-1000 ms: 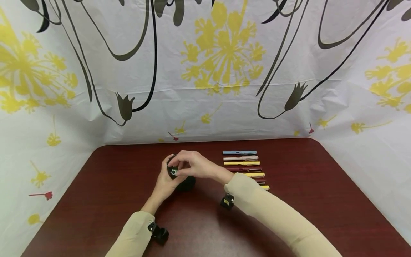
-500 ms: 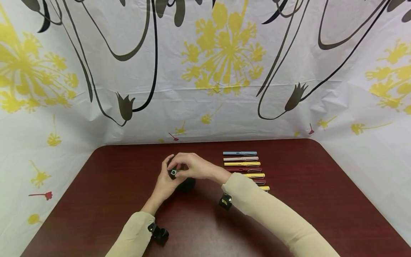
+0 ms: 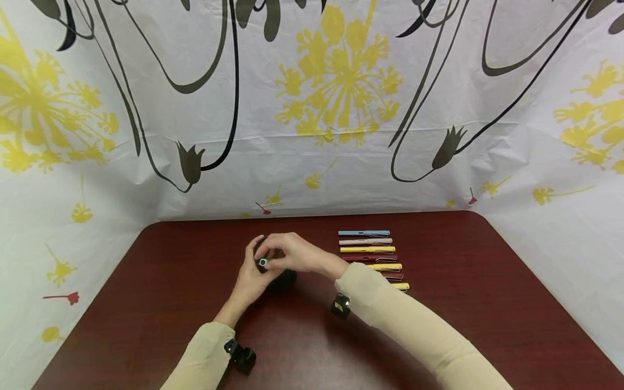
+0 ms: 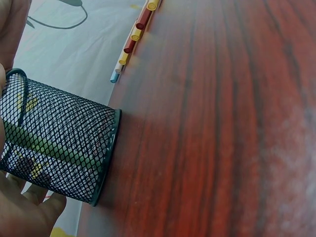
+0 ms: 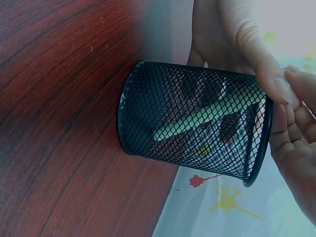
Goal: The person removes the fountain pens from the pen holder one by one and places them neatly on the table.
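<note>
My left hand (image 3: 249,277) grips a black wire-mesh pen cup (image 5: 153,113), its fingers wrapped around the side near the rim. The cup stands upright on the table. Inside it a light green pen (image 5: 210,118) leans at a slant, seen through the mesh in both wrist views. My right hand (image 3: 299,253) is at the cup's mouth, thumb and forefinger pinching the pen's upper end, where a pale ring shows in the head view. In the head view the hands hide much of the cup.
To the right of the cup lies a column of several pens: a blue pen (image 3: 364,233), a pale pink pen (image 3: 365,241), yellow ones and dark red ones. My right forearm partly covers the nearest. A patterned white cloth (image 3: 312,108) hangs behind the dark red table (image 3: 185,281).
The right hand and forearm have shifted slightly down and left at the cup's mouth. The left hand, cup and loose pens have stayed in place.
</note>
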Demonstrator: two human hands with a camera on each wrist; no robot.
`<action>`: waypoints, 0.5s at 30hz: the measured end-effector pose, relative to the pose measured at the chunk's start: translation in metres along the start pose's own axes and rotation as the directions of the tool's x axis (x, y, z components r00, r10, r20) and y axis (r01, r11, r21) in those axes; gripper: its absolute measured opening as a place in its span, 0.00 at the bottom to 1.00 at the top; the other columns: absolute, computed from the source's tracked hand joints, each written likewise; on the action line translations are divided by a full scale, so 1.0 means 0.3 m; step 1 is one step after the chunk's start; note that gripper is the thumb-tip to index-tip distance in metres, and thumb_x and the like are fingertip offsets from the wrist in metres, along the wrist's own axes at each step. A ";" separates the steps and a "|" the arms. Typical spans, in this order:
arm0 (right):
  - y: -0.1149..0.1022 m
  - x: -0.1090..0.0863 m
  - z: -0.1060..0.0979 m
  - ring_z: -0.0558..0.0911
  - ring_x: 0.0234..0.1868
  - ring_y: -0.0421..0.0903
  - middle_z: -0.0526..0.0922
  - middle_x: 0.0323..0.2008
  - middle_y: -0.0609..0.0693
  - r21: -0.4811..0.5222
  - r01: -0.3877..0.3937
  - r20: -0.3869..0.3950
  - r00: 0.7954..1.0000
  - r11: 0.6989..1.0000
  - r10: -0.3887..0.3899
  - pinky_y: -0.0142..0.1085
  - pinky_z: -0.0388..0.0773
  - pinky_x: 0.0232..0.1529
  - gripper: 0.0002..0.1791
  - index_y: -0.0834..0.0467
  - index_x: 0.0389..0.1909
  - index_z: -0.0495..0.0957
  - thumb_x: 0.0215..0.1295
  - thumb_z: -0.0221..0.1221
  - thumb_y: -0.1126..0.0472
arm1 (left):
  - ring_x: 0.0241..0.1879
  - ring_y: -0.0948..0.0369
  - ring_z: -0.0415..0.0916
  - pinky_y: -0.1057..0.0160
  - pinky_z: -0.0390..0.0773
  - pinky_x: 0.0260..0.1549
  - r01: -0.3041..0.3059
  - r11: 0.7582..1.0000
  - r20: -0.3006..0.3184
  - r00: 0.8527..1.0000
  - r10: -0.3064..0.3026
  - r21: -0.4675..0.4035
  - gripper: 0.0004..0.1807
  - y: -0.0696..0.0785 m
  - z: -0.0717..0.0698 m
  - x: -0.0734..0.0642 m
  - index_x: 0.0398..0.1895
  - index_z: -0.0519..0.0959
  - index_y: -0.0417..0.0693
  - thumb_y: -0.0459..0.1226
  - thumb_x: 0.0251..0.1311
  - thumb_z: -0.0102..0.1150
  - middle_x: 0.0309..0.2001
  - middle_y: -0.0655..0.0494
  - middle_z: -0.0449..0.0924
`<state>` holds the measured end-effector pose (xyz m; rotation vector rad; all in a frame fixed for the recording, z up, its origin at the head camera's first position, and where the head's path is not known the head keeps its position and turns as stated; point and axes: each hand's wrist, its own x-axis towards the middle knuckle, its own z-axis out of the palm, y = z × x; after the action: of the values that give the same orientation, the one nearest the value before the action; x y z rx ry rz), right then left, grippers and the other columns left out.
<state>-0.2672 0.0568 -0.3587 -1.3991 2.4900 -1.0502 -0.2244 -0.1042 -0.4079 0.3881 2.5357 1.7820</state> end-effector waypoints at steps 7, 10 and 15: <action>0.011 0.003 0.008 0.79 0.40 0.39 0.80 0.42 0.48 -0.005 0.003 -0.020 1.000 1.000 -0.003 0.26 0.75 0.42 0.11 0.58 0.43 0.80 0.58 0.63 0.67 | 0.65 0.44 0.59 0.40 0.61 0.59 -0.005 1.000 -0.007 1.000 0.005 0.001 0.45 -0.065 0.009 0.028 0.72 0.44 0.48 0.37 0.59 0.62 0.68 0.39 0.56; 0.015 0.002 0.009 0.79 0.39 0.39 0.80 0.41 0.49 -0.015 0.019 -0.044 0.999 1.000 -0.019 0.27 0.75 0.42 0.10 0.58 0.41 0.80 0.58 0.63 0.67 | 0.65 0.47 0.60 0.42 0.62 0.59 -0.010 1.000 -0.018 1.000 0.009 -0.009 0.46 -0.118 0.015 0.050 0.72 0.44 0.53 0.40 0.58 0.64 0.68 0.43 0.58; 0.028 -0.001 0.011 0.80 0.38 0.39 0.81 0.37 0.49 -0.036 0.054 -0.096 0.994 0.998 -0.057 0.25 0.75 0.42 0.06 0.58 0.37 0.79 0.59 0.63 0.66 | 0.63 0.49 0.64 0.45 0.64 0.59 -0.028 1.000 -0.040 0.999 0.028 -0.007 0.46 -0.127 0.019 0.054 0.72 0.46 0.55 0.42 0.57 0.64 0.66 0.45 0.62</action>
<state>-0.2716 0.0581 -0.3664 -1.4684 2.5610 -1.1178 -0.2465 -0.1076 -0.4431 0.3941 2.5617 1.8269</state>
